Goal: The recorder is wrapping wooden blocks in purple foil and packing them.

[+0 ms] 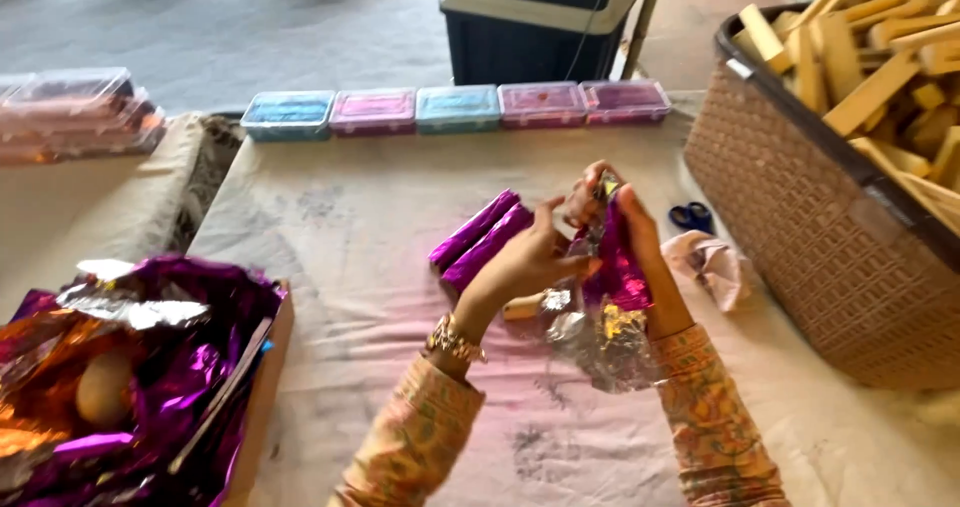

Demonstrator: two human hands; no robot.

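We hold a piece in purple foil (618, 267) between both hands, above the middle of the worktop (340, 227). The piece stands nearly upright, its long axis running from the loose silver foil tail (610, 342) at the bottom up to the pinched top end near our fingertips, with a small lean to the left. Our right hand (640, 232) is closed around the upper right side of it, with the fingers curled over the top. Our left hand (530, 257) comes from the left, with the thumb and fingers pressed on the foil at the middle height. So both hands are together on the same thing, and it lies between them, not in front of them. The right hand is the nearer one to the top end; the left hand is nearer to the loose lower foil. What is inside the foil we cannot see clearly, only a pale bit under the left hand.

Just to the left of the left hand, two wrapped purple sticks (480, 237) lie flat on the worktop, side by side and parallel, their long axis going diagonally from low left to high right. They are near the hands but not touching them.

To the right a woven basket (800, 207) holds many bare wooden blocks (880, 67). Blue scissors (690, 215) and a crumpled pink cloth (712, 265) lie between the basket and the right hand. At our low left a box with foil sheets (150, 367) rests well apart.
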